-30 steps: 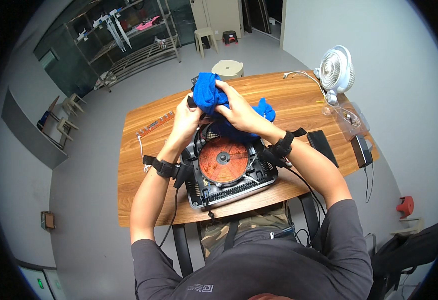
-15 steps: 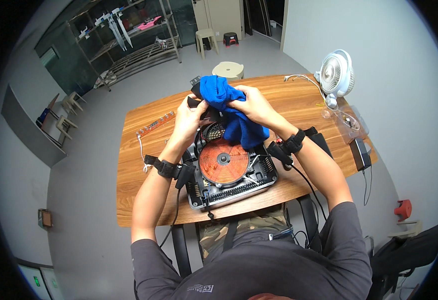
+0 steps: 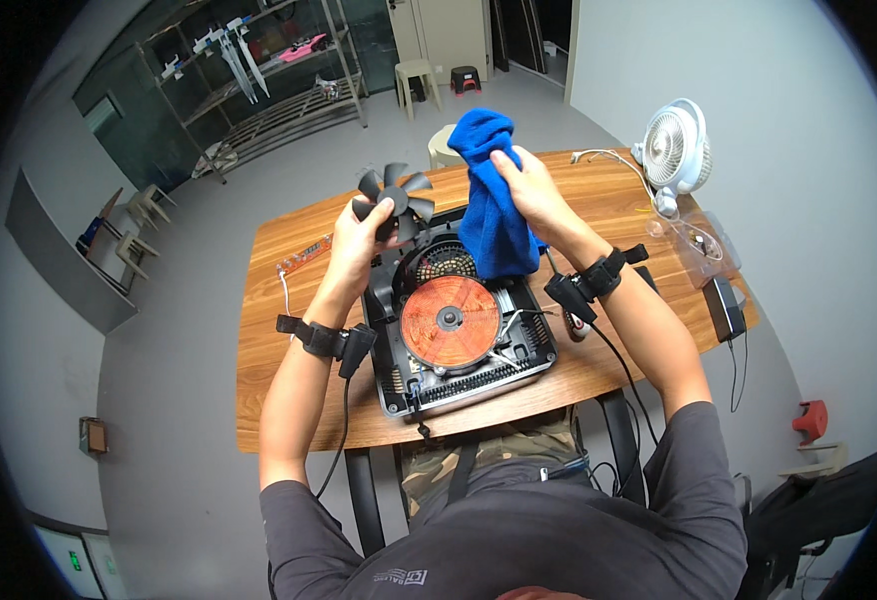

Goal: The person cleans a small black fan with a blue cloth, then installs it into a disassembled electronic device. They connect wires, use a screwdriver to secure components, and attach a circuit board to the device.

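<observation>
My left hand point(image 3: 362, 238) pinches a black fan blade wheel point(image 3: 393, 201) by its hub, raised above the far left corner of an opened induction cooker point(image 3: 389, 380). A bunched blue cloth point(image 3: 489, 215) hangs from my right hand point(image 3: 531, 195), whose fingers are closed on it; its lower end drapes over the cooker's far right part. Inside the black housing lies a round copper-coloured coil point(image 3: 449, 322). Behind the coil sits a round fan recess with a grille point(image 3: 446, 262), partly covered by the cloth. The blades and the cloth are apart.
On the wooden table point(image 3: 619, 200), an orange circuit strip point(image 3: 305, 256) lies at the left. To the right are a white desk fan point(image 3: 671, 155), a clear plastic tray point(image 3: 701, 246) with small parts, and a black power adapter point(image 3: 724, 308). Cables run from both wrist straps.
My hands have drawn apart. The cloth has come off the fan wheel and moved right and up; the wheel, largely covered before, now shows fully in my left hand.
</observation>
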Action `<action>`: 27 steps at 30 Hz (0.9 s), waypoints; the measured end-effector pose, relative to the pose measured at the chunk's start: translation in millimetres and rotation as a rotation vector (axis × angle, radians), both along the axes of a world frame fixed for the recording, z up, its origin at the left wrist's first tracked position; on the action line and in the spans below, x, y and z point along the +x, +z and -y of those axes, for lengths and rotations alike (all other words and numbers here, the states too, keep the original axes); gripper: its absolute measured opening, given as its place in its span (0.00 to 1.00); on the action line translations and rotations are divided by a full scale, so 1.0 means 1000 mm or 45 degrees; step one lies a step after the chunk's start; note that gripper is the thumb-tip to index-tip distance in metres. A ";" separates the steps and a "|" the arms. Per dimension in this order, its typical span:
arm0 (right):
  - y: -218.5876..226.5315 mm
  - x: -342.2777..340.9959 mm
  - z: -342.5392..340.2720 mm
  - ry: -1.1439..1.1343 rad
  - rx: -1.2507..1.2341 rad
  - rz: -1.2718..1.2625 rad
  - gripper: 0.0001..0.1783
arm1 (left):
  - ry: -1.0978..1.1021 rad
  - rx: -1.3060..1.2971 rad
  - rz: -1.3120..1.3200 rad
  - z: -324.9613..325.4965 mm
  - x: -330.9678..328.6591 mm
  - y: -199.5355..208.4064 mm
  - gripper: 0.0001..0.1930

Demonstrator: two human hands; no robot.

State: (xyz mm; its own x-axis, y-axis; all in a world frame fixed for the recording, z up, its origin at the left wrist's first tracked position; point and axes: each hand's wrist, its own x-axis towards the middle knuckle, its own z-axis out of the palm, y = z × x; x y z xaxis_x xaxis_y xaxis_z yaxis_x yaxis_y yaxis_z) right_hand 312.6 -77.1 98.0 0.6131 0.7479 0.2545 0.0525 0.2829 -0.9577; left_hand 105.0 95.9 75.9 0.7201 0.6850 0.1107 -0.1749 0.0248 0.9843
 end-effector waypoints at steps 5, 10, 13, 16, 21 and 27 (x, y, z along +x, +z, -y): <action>0.002 -0.019 0.000 0.390 -0.207 0.154 0.25 | -0.034 -0.089 0.099 0.019 0.016 0.018 0.12; 0.000 -0.025 -0.003 0.545 -0.012 -0.012 0.26 | -0.102 -0.074 0.176 0.028 0.026 0.012 0.15; -0.006 -0.013 0.004 0.577 -0.049 0.090 0.30 | -0.171 -0.045 0.115 0.027 0.027 0.009 0.17; -0.008 -0.010 0.005 0.592 -0.093 0.114 0.30 | -0.170 -0.045 0.007 0.016 0.021 0.006 0.28; -0.004 -0.005 0.005 0.538 -0.141 0.314 0.29 | -0.109 -0.014 -0.005 0.010 0.018 0.000 0.38; -0.006 -0.003 0.005 0.499 -0.117 0.294 0.26 | -0.094 -0.017 -0.002 0.006 0.019 -0.007 0.33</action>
State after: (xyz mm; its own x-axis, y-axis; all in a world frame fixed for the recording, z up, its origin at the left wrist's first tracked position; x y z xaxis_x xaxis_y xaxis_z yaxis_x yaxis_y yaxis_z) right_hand 309.6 -82.0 92.3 0.2147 0.9378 0.2727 0.1732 0.2382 -0.9556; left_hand 124.5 89.9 69.1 0.7691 0.6312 0.1005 -0.1705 0.0510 0.9840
